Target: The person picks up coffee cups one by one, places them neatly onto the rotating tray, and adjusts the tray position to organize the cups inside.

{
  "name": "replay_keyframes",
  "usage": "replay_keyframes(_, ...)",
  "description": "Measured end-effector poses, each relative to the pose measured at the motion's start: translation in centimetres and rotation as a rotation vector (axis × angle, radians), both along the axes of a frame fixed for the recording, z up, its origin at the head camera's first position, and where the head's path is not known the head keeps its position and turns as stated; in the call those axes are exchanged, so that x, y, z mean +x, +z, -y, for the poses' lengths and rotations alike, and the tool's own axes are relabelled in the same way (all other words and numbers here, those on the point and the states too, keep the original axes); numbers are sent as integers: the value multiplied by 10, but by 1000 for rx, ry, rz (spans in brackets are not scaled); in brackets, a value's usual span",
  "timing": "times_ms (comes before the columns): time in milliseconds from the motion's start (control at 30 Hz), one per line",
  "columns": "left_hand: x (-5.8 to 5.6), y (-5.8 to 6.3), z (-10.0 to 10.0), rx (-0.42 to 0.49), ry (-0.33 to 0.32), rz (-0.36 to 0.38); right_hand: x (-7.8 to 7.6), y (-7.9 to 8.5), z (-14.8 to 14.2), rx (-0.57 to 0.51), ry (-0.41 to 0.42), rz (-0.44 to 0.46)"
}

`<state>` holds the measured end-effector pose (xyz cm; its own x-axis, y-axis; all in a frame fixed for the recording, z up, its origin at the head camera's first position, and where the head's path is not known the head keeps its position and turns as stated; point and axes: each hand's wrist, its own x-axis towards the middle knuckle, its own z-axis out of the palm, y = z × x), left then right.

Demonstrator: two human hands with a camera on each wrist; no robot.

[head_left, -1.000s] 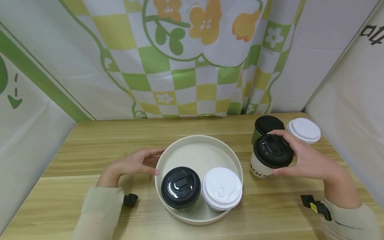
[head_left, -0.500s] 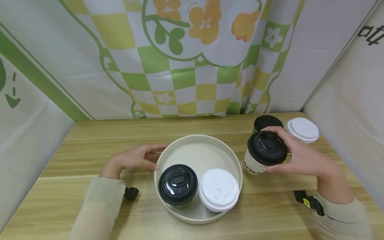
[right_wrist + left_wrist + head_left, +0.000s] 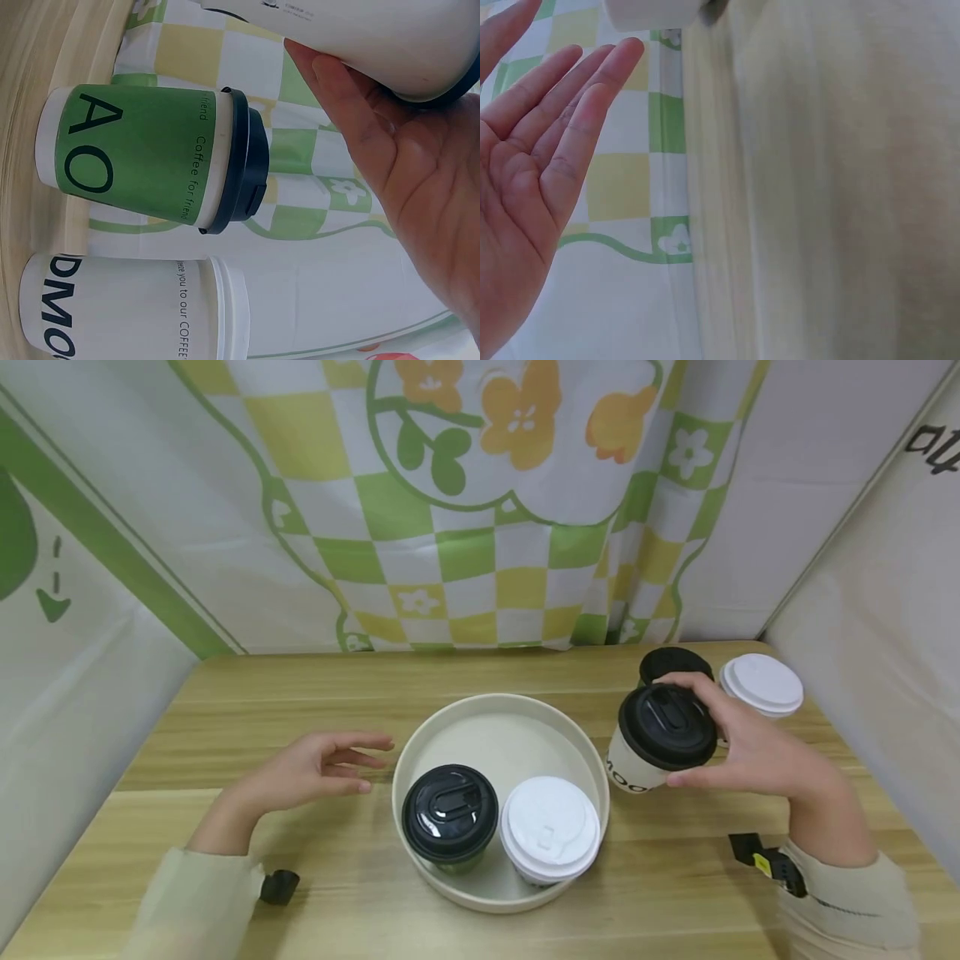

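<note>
My right hand grips a white paper coffee cup with a black lid, fingers and thumb around its upper part. In the right wrist view that cup appears raised above the table. It is just right of a round cream tray. On the tray stand a black-lidded cup at the left and a white-lidded cup at the right. My left hand hovers left of the tray, apart from its rim. Its fingers are extended and hold nothing, as the left wrist view also shows.
Behind the held cup stand a green cup with a black lid and a white cup with a white lid. The wooden table meets a checkered cloth wall at the back, with white side walls.
My left hand has let go of the tray rim and drawn back to the left. The right hand has carried the held cup slightly left, closer to the tray.
</note>
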<state>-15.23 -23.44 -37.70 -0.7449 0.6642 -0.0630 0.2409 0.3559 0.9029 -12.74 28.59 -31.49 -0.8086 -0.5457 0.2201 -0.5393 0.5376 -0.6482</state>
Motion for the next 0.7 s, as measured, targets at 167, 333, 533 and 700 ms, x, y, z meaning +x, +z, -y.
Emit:
replay_keyframes(167,7,-4,-2,-18,-8,6,2,2,0,-1,-8,0)
replay_keyframes(333,11,-10,-8,16,-23,10,1,1,-1,-5,1,-8)
replay_keyframes(533,12,-10,-12,-2,5,-8,0,0,-1,-5,9,3)
replay_keyframes(700,10,-10,-14,-31,20,-22,2,1,0,3,-4,5)
